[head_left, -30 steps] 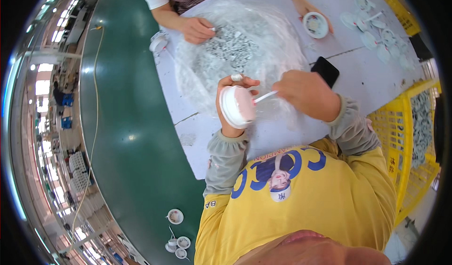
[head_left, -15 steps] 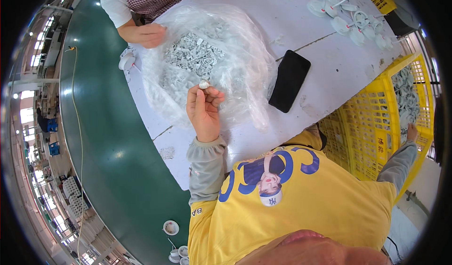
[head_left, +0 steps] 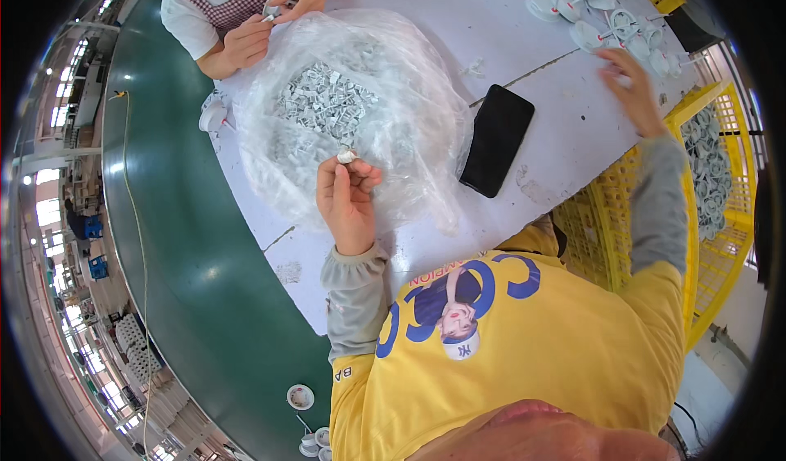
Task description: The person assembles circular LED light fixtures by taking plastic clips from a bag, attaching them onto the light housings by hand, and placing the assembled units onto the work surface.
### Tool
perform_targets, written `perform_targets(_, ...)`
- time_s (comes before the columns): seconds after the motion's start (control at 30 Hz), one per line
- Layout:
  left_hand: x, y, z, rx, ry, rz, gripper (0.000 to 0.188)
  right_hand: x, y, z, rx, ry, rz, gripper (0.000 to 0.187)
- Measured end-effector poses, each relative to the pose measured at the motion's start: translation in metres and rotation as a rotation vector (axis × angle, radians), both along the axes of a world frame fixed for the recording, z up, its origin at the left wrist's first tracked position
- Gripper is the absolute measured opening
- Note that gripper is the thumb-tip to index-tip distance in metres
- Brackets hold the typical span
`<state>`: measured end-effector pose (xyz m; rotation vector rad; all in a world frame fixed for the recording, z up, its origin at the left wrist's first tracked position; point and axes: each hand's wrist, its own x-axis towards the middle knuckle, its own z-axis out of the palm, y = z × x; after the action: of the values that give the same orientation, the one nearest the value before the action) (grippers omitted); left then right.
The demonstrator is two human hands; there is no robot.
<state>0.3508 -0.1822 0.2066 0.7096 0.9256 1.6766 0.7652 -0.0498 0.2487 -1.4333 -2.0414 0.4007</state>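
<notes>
My left hand [head_left: 350,207] is closed in a pinch around a small white plastic part [head_left: 347,157]. It hovers over the near edge of a clear plastic bag [head_left: 434,117], which is spread wide and full of small white plastic pieces [head_left: 326,97]. My right hand [head_left: 632,91] is above the right side of the table, slightly blurred, its fingers apart and nothing visible in them. Nearest to it lies a cluster of white round parts with stems and red bits [head_left: 626,27].
A black phone [head_left: 498,142] lies right of the bag. The yellow crate [head_left: 692,215] at my right holds many pale round parts [head_left: 706,162]. Across the table, a co-worker's hands [head_left: 274,23] hold a white part. A green surface [head_left: 205,240] runs along the left.
My right hand has come up out of the yellow crate to over the table. My left hand has barely moved, still with the small part. The co-worker's hands have come together on a white part.
</notes>
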Motion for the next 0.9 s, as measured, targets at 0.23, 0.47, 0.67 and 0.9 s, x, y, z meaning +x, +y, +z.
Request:
perform_targets(0.23, 0.0, 0.001, 0.002, -0.032, 0.013, -0.001, 0.017, -0.125, 0.048, -0.041, -0.014, -0.064, 0.361, 0.039)
perform_targets(0.47, -0.004, 0.001, 0.002, -0.034, 0.0, -0.021, 0.018, -0.153, 0.056, -0.057, -0.177, -0.016, 0.464, 0.031)
perform_targets(0.67, -0.003, 0.002, 0.003, -0.037, 0.004, -0.03, 0.019, -0.157, 0.061, -0.055, -0.232, -0.016, 0.52, 0.013)
perform_targets(0.9, -0.004, 0.002, 0.004, -0.03, -0.014, -0.044, 0.018, -0.16, 0.079, -0.065, -0.002, -0.007, 0.517, 0.011)
